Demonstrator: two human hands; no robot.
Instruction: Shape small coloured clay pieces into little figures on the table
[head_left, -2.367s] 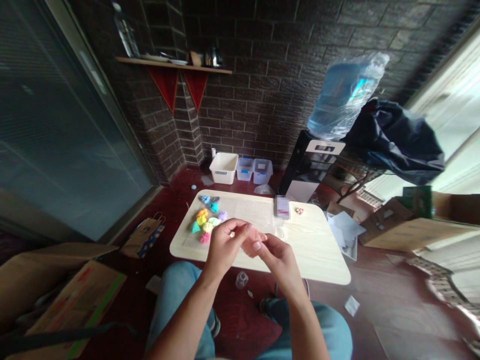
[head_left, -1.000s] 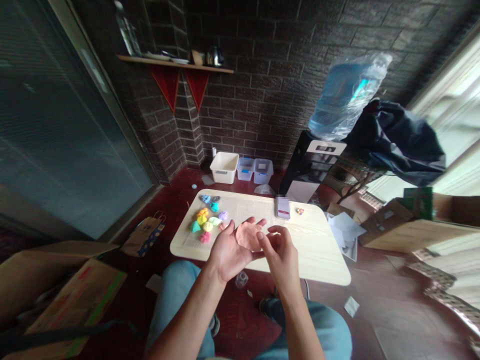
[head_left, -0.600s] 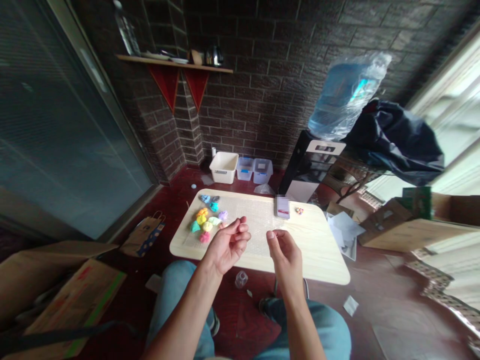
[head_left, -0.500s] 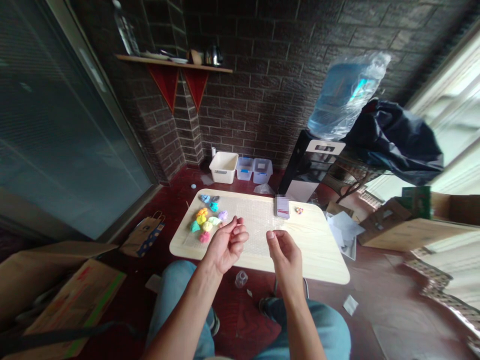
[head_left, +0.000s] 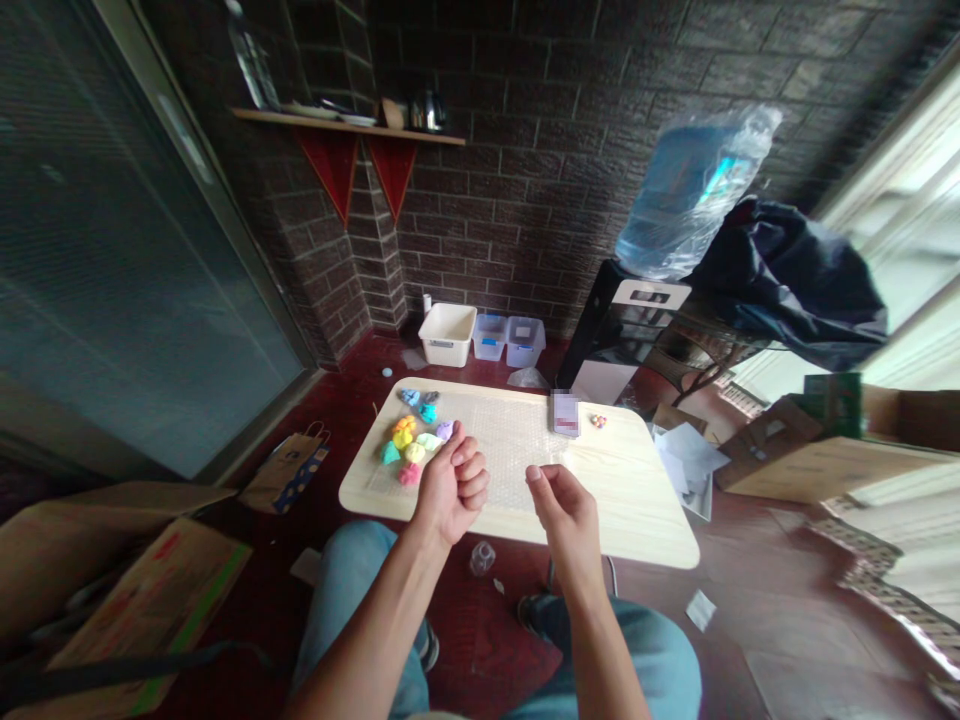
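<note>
My left hand (head_left: 455, 488) is closed in a loose fist above the low pale table (head_left: 630, 500), thumb pointing away from me. What it holds, if anything, is hidden. To its right, my right hand (head_left: 566, 510) is closed in a pinch, thumb against forefinger; anything between them is too small to make out. The hands are apart. Left of my left hand lie several soft-looking coloured lumps, among them a pink lump (head_left: 409, 474), a green lump (head_left: 390, 453) and a purple lump (head_left: 445, 431). A clear bubbled sheet (head_left: 499, 450) lies beneath the hands.
A small card-like box (head_left: 565, 415) and a multicoloured cluster (head_left: 598, 421) lie at the table's far right. Beyond stand a white bin (head_left: 448, 337), clear bins (head_left: 524, 343) and a water dispenser (head_left: 622, 335). Cardboard boxes (head_left: 814, 455) flank the table; a clear bottle (head_left: 482, 558) is on the floor.
My left hand has turned, its thumb swinging upward and its fingers curling into a tighter fist. My right hand has shifted slightly left, still pinched. The things on the table have not moved.
</note>
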